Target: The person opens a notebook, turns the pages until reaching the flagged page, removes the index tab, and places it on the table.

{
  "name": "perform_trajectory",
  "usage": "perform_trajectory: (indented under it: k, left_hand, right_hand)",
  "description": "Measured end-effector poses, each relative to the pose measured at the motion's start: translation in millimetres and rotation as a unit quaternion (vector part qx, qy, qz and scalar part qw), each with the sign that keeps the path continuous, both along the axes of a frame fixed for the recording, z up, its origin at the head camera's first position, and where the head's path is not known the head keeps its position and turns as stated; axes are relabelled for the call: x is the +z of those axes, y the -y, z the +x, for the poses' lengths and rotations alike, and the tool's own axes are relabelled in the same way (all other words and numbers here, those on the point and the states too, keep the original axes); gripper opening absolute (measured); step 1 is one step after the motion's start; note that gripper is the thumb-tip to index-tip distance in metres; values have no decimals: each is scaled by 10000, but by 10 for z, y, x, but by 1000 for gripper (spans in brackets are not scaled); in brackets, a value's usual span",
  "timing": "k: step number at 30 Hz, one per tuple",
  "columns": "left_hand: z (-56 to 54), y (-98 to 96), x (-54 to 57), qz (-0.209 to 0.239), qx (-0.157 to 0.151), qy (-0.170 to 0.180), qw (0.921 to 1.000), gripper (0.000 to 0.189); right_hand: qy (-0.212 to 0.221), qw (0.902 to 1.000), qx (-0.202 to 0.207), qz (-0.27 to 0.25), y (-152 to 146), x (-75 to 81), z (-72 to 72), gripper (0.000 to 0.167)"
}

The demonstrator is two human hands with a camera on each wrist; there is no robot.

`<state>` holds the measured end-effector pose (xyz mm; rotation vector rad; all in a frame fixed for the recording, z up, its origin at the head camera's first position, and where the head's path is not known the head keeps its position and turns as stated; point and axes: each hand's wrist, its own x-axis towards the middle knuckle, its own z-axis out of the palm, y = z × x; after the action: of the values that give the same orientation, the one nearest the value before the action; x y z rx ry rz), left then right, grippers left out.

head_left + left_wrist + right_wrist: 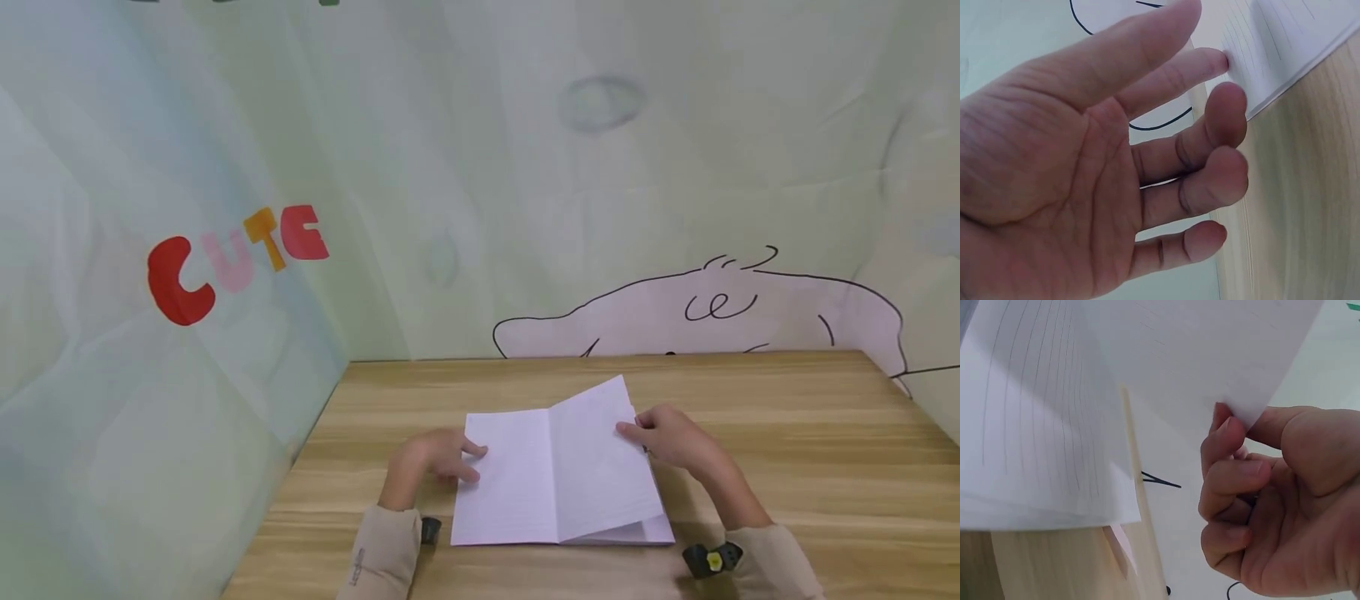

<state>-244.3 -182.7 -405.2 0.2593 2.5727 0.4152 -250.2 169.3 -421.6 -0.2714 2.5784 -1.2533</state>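
An open notebook (510, 492) with lined white pages lies on the wooden table in the head view. My right hand (671, 435) pinches the outer edge of a raised page (596, 458) between thumb and fingers. In the right wrist view that page (1210, 350) slants up from the lined page (1047, 437) beneath, and the right hand (1285, 494) has its other fingers curled. My left hand (442, 458) is at the notebook's left edge, fingers spread and loosely bent. The left wrist view shows the left palm (1085, 169) with nothing in it; a fingertip meets the page.
The wooden table (810, 433) runs back to a pale wall sheet (450, 167) with a line-drawn figure (795, 312) and coloured letters (183, 283). A dark strap device (712, 560) sits at the right wrist, another (430, 531) at the left.
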Motion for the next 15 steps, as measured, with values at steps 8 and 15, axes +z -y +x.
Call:
perform_trajectory:
  k: [8, 15]
  left_hand:
    - [-8, 9, -42, -85, -55, 9, 9999, 49]
    - [-17, 10, -52, -163, -121, -4, 9998, 51]
  right_hand:
    - [159, 9946, 321, -973, 66, -13, -5, 31]
    - [432, 9836, 616, -1639, 135, 2, 14, 36]
